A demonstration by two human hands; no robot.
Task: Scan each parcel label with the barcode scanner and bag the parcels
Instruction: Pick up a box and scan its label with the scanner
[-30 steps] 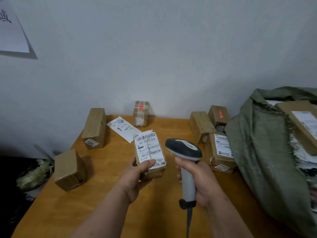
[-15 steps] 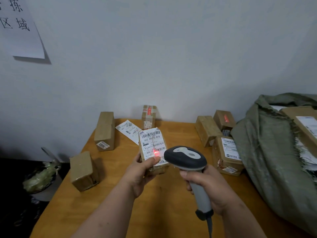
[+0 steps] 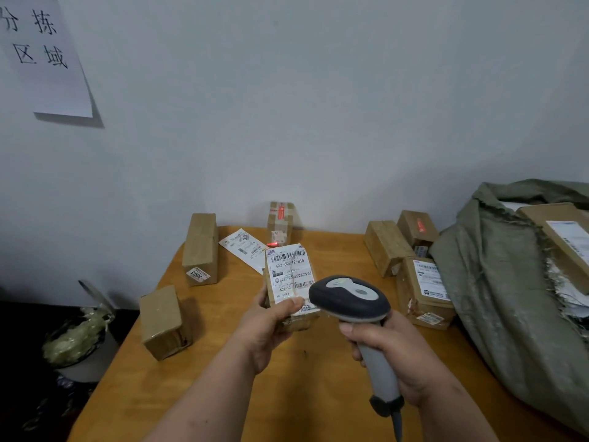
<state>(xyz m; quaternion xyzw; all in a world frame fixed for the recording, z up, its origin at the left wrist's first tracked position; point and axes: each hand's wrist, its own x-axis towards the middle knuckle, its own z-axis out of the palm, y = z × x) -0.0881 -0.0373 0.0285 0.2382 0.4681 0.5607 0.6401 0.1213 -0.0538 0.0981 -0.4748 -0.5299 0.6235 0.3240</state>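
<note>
A small brown cardboard parcel with a white barcoded shipping label (image 3: 290,283) is held above the orange-brown wooden table (image 3: 223,378), label up, the left hand (image 3: 266,330) wrapped round its near end with the thumb pressed across the label's lower edge. The right hand (image 3: 390,355) grips the handle of a grey handheld barcode scanner with a dark head (image 3: 350,301), whose head sits just beside the parcel's near right corner. A red scan spot glows past the parcel's far edge, on the taped brown box standing against the wall (image 3: 280,223), not on the held label. The risk, on this showing, is a missed read or a read of the wrong parcel, since the beam overshoots and the thumb covers part of the printing. A loose white slip (image 3: 243,247) lies just beyond the parcel; more brown boxes stand left and right on the table. The grey-green woven sack (image 3: 503,282) slumps open at the right, parcels already showing in its mouth.
</note>
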